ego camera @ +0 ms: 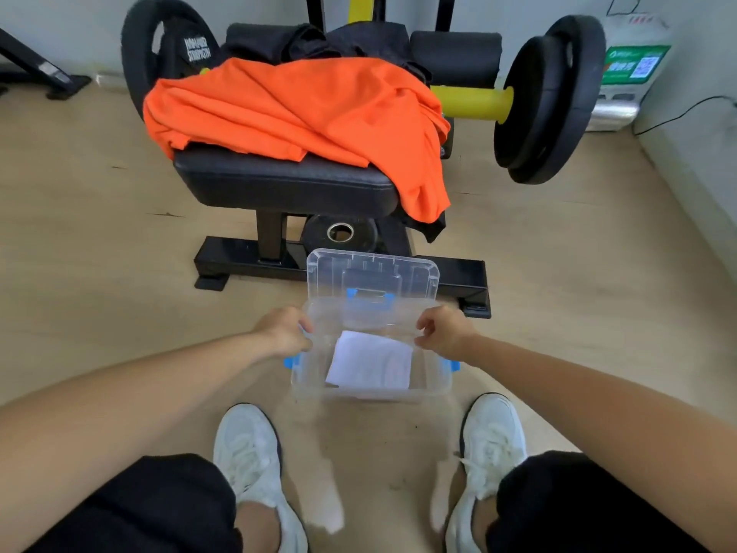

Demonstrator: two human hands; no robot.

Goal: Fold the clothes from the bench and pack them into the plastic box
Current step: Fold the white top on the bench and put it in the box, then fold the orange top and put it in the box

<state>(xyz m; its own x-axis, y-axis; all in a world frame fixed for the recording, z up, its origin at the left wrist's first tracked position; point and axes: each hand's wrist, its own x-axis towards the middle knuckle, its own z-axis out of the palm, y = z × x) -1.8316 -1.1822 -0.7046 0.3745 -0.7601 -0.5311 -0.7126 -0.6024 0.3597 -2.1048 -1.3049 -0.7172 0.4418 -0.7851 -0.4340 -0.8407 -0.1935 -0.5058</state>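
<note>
The bench [279,185] stands ahead of me with its black pad end-on. Most of the pad is covered by an unfolded orange shirt [295,105]. The shirt's long axis runs left to right across the pad, and its right end hangs over the pad edge towards the floor. Dark garments [319,41] lie heaped behind it. The plastic box [371,395] sits on the floor between the bench foot and my shoes, mouth upward. I judge its long axis to run left to right, given a blue latch [290,362] at each end. The clear lid [373,273] is held tilted above the far half of the box. My left hand [285,331] and right hand [444,331] each have their fingers curled onto its near corners. I cannot tell whether the lid is hinged or loose. One folded white cloth [371,363] lies inside, skewed towards the right wall. Risks as I judge them: the lid is held only at two corners and could slip, dropping onto the box or shifting it on the smooth floor. The overhanging shirt could slide off the bench if it is pulled carelessly. The skewed cloth wastes room for the larger garments. Closing the lid now would leave the bench clothes unpacked.
</note>
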